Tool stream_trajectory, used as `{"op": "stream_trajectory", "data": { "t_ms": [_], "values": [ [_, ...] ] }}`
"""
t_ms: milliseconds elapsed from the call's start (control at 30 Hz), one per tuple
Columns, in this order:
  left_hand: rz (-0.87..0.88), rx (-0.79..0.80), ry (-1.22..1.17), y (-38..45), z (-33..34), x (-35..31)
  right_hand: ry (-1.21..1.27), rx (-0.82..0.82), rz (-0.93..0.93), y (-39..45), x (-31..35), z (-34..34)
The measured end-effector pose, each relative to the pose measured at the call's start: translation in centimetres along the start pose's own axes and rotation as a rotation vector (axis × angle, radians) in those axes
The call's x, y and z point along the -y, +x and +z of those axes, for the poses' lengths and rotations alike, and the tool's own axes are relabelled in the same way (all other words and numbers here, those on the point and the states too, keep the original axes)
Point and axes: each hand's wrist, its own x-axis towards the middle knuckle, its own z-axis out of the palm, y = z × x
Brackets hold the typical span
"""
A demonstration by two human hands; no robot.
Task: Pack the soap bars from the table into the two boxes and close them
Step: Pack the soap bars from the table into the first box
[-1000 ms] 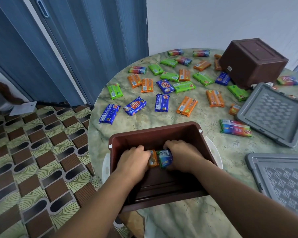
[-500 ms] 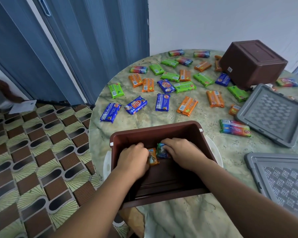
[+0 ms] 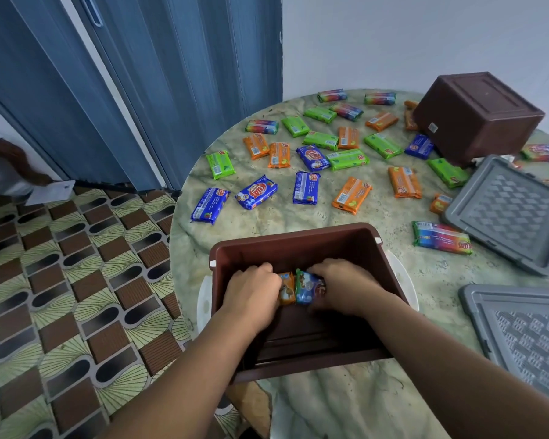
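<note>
A round table [image 3: 346, 403] with a green marbled top is standing against a pale wall, with blue folding doors [image 3: 133, 90] running along its left side and a brown-and-green patterned floor [image 3: 61, 296] spreading below them. At the table's near edge an open brown box [image 3: 295, 245] is sitting, its near side jutting past the rim. Both hands are reaching down inside it. The left hand [image 3: 251, 296] is curling its fingers around an orange soap bar [image 3: 286, 289], and the right hand [image 3: 346, 288] is closing on a blue-green soap bar [image 3: 306, 286]; the 2 bars are standing on edge, touching each other between the hands.

Loose soap bars [image 3: 330, 160] in blue, orange, green and rainbow wrappers are lying scattered across the middle and far part of the table. A second brown box [image 3: 476, 115] is resting upside down and tilted near the far right edge. 2 grey lids are lying along the right edge: one lid [image 3: 514, 213] just beside the overturned box, the other lid [image 3: 526, 327] nearer the person. A rainbow-wrapped bar [image 3: 441, 237] is lying just beside the farther lid.
</note>
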Motion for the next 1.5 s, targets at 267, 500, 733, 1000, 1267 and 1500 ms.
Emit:
{"op": "stream_trajectory", "data": {
  "t_ms": [267,500,733,1000,1267,1500],
  "values": [
    [0.01,0.008,0.04,-0.1,-0.5,-0.3,0.022,-0.127,-0.04,-0.8,0.2,-0.1],
    [0.011,0.007,0.047,-0.2,-0.8,-0.5,0.113,-0.157,0.049,-2.0,0.8,-2.1],
    [0.014,0.01,0.033,-0.3,-0.7,-0.5,-0.333,0.025,0.005,-2.8,2.4,-3.7],
    [0.011,0.034,0.045,-0.3,-0.9,-0.7,-0.547,0.147,-0.165,-3.3,0.6,-2.1],
    [0.001,0.056,0.037,-0.5,-1.2,-0.8,-0.337,0.017,-0.052,-2.5,0.8,-1.8],
    [0.021,0.058,0.048,-0.3,-1.1,-0.6,-0.407,-0.042,-0.22,-0.9,1.2,-1.4]
  ]
}}
